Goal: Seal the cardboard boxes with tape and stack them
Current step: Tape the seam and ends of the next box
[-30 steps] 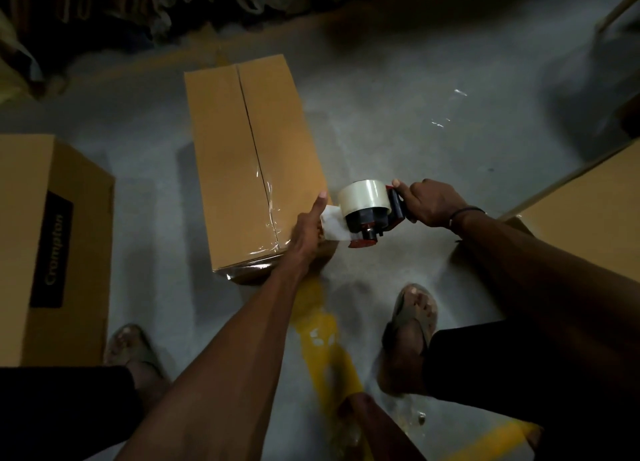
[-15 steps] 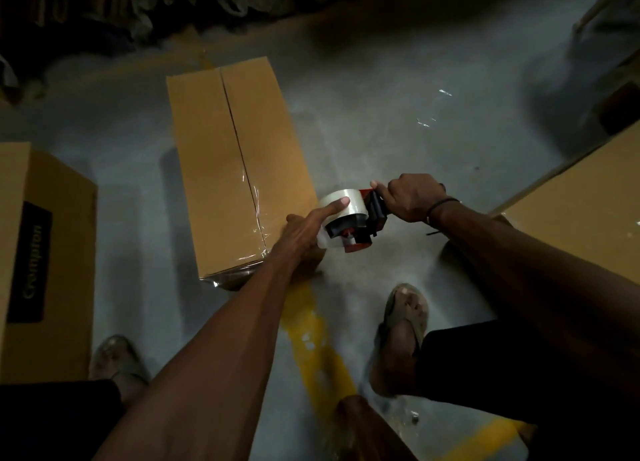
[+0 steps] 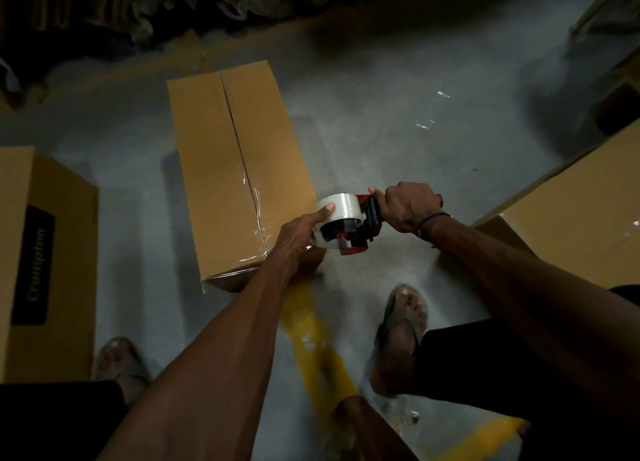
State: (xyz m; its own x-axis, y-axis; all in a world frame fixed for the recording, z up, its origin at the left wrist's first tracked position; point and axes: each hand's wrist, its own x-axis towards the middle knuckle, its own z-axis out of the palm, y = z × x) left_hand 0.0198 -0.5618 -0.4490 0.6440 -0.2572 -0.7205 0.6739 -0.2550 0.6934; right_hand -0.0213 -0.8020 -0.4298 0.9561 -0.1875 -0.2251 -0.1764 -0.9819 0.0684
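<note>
head view: the tape dispenser (image 3: 349,226) was held at frame centre, just off the near right corner of the long cardboard box (image 3: 239,169). its handle was gripped by the right hand (image 3: 410,206), fingers curled. the left hand (image 3: 298,233) was laid against the tape roll (image 3: 341,209), one finger extended over it. clear tape was seen on the lower part of the box seam. a printed box (image 3: 45,263) stood at left, another box (image 3: 581,214) at right.
</note>
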